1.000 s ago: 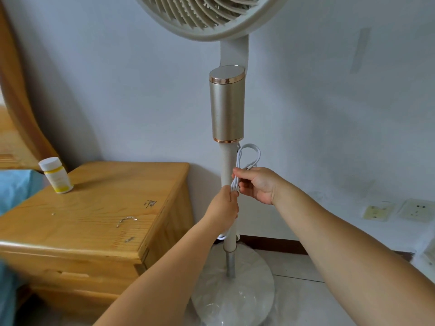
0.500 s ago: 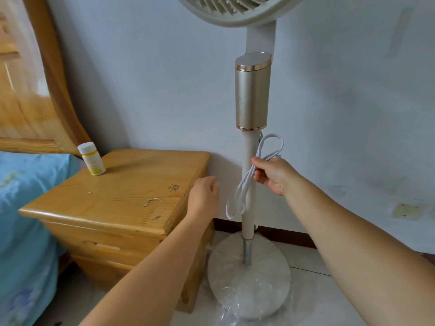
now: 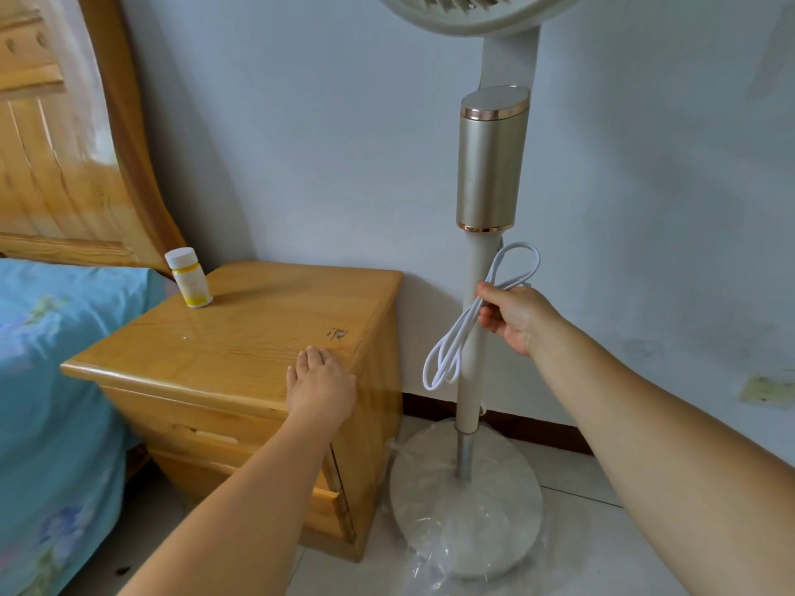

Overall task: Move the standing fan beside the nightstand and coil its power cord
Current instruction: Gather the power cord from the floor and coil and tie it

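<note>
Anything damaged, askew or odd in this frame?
Mostly tidy. The fan base still wears crinkled plastic wrap, the nightstand top has dark scuff marks near its right edge, and the wall shows stains. The fan stands upright.

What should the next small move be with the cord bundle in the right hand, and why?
Probably set the coiled cord down, for instance on the nightstand. The fan stands right beside the nightstand, and the right hand pinches the cord mid-bundle, loops hanging loose above and below. The left hand lies open and flat on the nightstand top, near bare wood.
</note>
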